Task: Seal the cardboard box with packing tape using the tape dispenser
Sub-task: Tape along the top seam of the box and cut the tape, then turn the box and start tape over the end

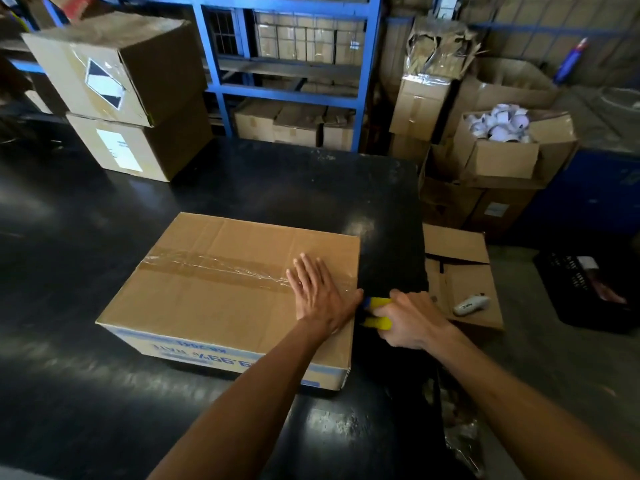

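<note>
The box (228, 289) lies on the black worktop (86, 271), near its right end, flaps closed and a strip of clear tape (214, 266) running across the top along the seam, wrinkled in places. The left hand (320, 294) lies flat on the box top at the right end of the strip, fingers spread and pointing away from the person, palm pressed on the tape near the box's right edge; its grip is open and holds nothing. Just beside it, off the right edge of the box, the right hand (410, 318) is wrapped tight around the dispenser (375, 311), of which only yellow parts and a bit of blue show between fingers and box edge. The dispenser sits level with the top edge of the box's right side; whether it touches the cardboard cannot be told. Two stacked boxes (121, 98) stand at the far left of the worktop. Beyond the right end, an open carton (464, 282) on the floor holds a white object (471, 304). A blue rack (291, 64) stands behind.
</note>
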Demonstrator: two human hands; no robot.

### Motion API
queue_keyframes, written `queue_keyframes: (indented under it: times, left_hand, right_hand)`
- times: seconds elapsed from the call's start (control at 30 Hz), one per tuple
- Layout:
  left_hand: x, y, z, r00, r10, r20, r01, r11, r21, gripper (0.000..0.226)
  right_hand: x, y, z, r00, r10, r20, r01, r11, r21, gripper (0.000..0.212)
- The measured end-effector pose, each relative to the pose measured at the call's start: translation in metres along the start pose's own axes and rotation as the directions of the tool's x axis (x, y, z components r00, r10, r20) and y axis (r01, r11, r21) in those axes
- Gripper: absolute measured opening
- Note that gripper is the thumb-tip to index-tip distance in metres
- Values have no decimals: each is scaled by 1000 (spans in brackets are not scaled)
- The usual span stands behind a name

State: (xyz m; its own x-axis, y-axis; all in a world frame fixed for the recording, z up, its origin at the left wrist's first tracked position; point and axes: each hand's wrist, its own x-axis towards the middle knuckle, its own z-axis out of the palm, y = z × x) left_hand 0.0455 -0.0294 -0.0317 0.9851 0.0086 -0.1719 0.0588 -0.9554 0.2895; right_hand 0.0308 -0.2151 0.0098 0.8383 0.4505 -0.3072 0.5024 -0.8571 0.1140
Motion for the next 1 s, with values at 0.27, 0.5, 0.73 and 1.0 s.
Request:
queue_keyframes:
  times: [0.27, 0.5, 0.73, 1.0]
  left_hand:
    - [-5, -15, -10, 988, 88, 124, -96, 993, 62, 118]
    - [-40, -63, -16, 852, 449, 270, -502, 846, 179, 124]
    - [-88, -122, -27, 686, 620, 380, -709, 687, 161, 115]
    - [-99, -132, -22, 700, 615, 362, -708, 665, 239, 106]
  right_hand:
    - [-21, 42, -29, 841, 520, -150, -303, 681, 667, 49]
    - [-9, -23, -56, 763, 633, -127, -94, 302, 949, 48]
    - [-11, -90, -65, 787, 607, -110, 6, 171, 985, 54]
    - [-53, -124, -52, 779, 626, -41, -28, 101, 994, 51]
